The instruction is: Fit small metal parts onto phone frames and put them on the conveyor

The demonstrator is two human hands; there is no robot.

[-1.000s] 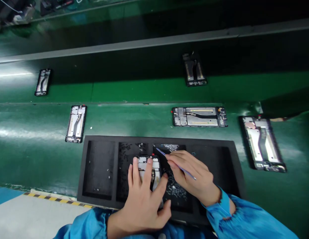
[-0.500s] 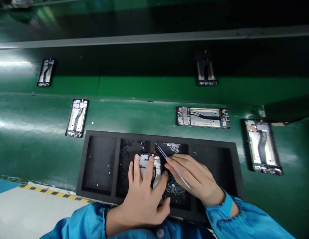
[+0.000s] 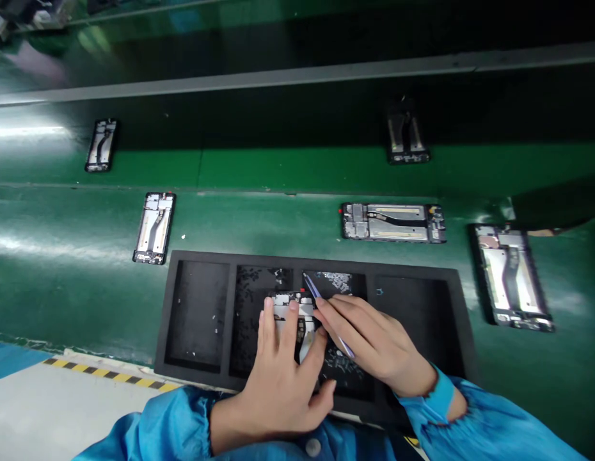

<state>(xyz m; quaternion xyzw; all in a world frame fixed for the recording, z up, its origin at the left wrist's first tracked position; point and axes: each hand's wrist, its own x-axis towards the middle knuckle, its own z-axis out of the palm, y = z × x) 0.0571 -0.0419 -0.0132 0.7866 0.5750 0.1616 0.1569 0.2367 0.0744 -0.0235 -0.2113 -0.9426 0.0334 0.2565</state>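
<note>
A black foam tray point(image 3: 196, 269) with several compartments lies on the green belt in front of me. My left hand point(image 3: 283, 378) rests flat, fingers spread, on an opened phone frame point(image 3: 292, 307) that lies in the tray. My right hand point(image 3: 374, 342) pinches thin blue tweezers point(image 3: 326, 314), whose tip points up and left beside the frame's upper right corner. Small loose parts point(image 3: 336, 282) are scattered in the compartment under the right hand. Both sleeves are blue.
Several other opened phone frames lie on the green conveyor point(image 3: 62, 294): one left of the tray point(image 3: 154, 227), one behind it point(image 3: 393, 222), one at the right point(image 3: 511, 276), two farther back point(image 3: 102, 145) point(image 3: 407, 137). A yellow-black striped edge point(image 3: 110, 378) runs at lower left.
The phone frames on the belt have drifted slightly rightward in view. My right hand drew the tweezers a little closer to the held frame; the left hand stays on it.
</note>
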